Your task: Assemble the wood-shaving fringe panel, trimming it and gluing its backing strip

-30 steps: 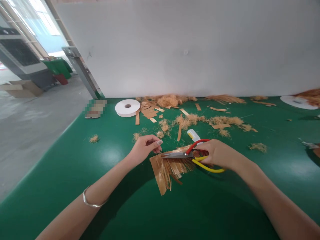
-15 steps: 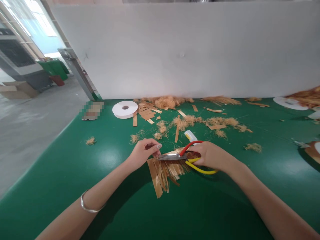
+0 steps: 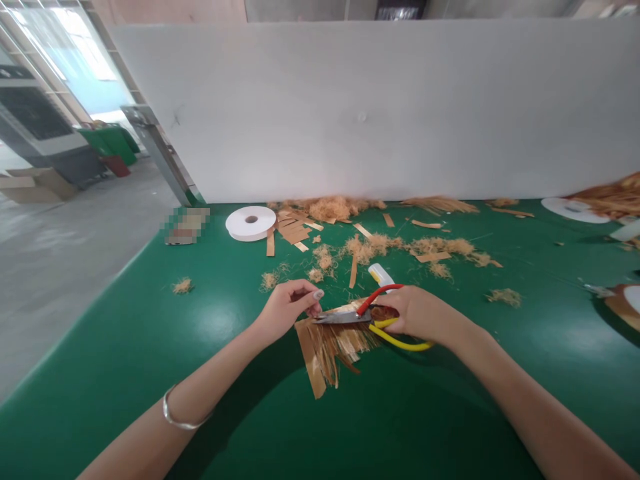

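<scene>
My right hand grips a pair of scissors with one red and one yellow handle. The blades point left and lie across the upper part of a fringed brown strip, whose cut strands hang toward me. With fingertips pinched together, my left hand holds the strip's top edge close to the scissors' tip. Exactly what the fingertips press on is partly hidden. Just behind the scissors lies a white tube with a yellow patch.
On the green table are a white tape roll, short brown strips, and curly fibre scraps. A white panel stands along the back. At right lie a white disc and a brown fibre bundle.
The view has tilted up slightly. The scissors have shifted a little to the left over the strip, their tip nearer my left fingertips. Both hands keep their hold.
</scene>
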{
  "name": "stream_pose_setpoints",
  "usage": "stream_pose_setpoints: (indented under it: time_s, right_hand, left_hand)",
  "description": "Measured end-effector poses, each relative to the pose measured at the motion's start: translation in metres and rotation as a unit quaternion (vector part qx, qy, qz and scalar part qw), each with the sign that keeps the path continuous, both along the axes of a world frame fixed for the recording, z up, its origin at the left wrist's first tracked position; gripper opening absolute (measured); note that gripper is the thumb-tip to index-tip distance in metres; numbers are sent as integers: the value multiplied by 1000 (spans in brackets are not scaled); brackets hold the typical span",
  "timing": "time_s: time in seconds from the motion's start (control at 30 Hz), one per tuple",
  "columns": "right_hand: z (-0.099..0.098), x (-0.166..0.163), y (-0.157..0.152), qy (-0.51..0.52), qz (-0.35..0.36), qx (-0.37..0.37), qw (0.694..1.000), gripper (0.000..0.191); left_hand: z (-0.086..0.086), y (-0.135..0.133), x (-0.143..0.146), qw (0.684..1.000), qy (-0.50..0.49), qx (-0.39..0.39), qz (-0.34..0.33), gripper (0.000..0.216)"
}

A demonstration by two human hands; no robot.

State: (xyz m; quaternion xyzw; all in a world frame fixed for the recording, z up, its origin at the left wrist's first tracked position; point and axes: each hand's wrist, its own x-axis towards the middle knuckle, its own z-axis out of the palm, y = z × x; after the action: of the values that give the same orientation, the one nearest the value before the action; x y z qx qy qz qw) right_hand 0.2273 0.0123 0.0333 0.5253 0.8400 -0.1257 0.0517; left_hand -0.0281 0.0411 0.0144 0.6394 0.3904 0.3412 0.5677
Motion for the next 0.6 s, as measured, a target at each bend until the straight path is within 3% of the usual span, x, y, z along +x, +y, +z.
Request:
stream_pose_setpoints:
  time_s: [0.6]
  right_hand:
    - [6, -3, -2, 9, -15, -33, 999, 31]
  left_hand:
    - [1, 0, 1, 1000, -1, 3, -6, 28]
